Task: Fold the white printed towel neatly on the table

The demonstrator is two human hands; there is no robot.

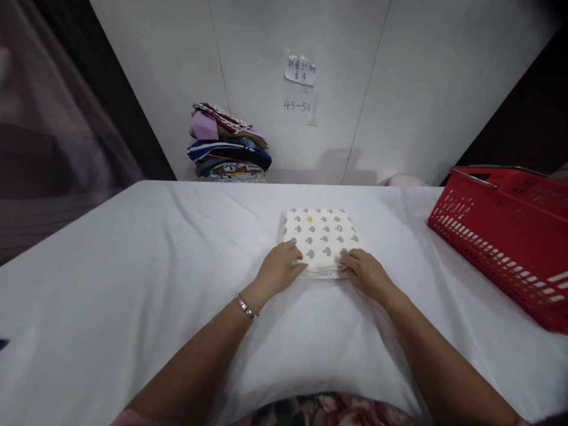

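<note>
A folded cream cloth with small grey tree prints [322, 236] lies flat on the white-covered table [133, 284], a little past the middle. My left hand [280, 267] rests on its near left corner with fingers curled over the edge. My right hand [366, 273] rests on the near right corner, fingers bent and pressing on the cloth's edge. A silver bracelet [245, 306] circles my left wrist. Both hands grip the near edge of the folded cloth.
A red plastic basket [506, 236] stands at the table's right edge. A stack of folded, multicoloured clothes [228, 148] sits against the white wall at the back. Two paper notes [300, 89] are stuck on the wall. A dark curtain hangs at the left.
</note>
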